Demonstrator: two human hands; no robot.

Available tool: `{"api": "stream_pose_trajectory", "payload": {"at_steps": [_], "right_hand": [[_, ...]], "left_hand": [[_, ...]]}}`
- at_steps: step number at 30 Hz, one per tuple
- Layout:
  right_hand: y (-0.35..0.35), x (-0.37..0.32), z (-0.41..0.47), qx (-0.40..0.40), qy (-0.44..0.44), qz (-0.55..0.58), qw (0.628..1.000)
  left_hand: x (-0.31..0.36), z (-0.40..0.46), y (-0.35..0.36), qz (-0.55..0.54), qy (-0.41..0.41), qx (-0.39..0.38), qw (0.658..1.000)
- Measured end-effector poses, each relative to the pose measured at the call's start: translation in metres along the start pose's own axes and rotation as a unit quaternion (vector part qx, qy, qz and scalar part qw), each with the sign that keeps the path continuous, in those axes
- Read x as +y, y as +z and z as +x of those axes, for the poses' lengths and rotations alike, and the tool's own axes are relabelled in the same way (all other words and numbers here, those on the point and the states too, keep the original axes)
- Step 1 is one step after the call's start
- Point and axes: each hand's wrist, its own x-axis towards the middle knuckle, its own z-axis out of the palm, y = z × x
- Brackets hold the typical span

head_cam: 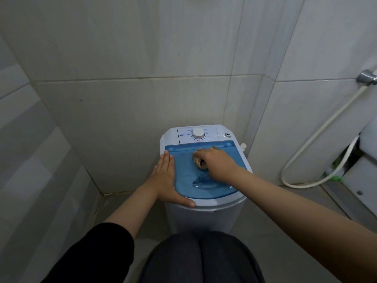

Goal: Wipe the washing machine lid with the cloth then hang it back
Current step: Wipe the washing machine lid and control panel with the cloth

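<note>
Nearest, two knees [201, 260] in dark grey fabric at the bottom edge, with a black sleeve [98, 252] on the left forearm. Just beyond, small white washing machine [204, 217] standing on the tiled floor in the corner. Left hand [166, 178] flat against the machine's left rim, fingers straight and together, thumb [186, 202] spread along the front edge; holding nothing. Translucent blue lid [187, 180] closed on top, shallow moulded recess [202, 181] near its front. Right hand [216, 163] palm down on the lid's rear half, fingers curled around a bunched beige cloth [199, 162], only a crumpled part of it visible under the knuckles and pressed on the blue plastic. Behind the lid, white control panel [211, 132] with a round white dial [197, 133]; small blue brand lettering left of the dial, too blurred to read; markings around the dial likewise illegible. Small round fitting [227, 135] at the panel's right corner. Farther right, white hose [314, 144] looping down from a chrome wall fitting [367, 77]. Pale grey wall tiles [132, 58] behind everything.
</note>
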Motion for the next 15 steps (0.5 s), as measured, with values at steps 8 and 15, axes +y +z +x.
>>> {"api": "stream_pose_trajectory", "payload": {"at_steps": [8, 15], "right_hand": [[-0.004, -0.022, -0.035, -0.012, -0.031, -0.016, 0.999], [-0.014, -0.031, -0.048, -0.069, -0.057, -0.024, 0.996]], "left_hand": [[0.003, -0.003, -0.002, -0.003, -0.003, -0.008, 1.0], [0.005, -0.004, -0.003, -0.005, -0.006, -0.007, 1.0]]}}
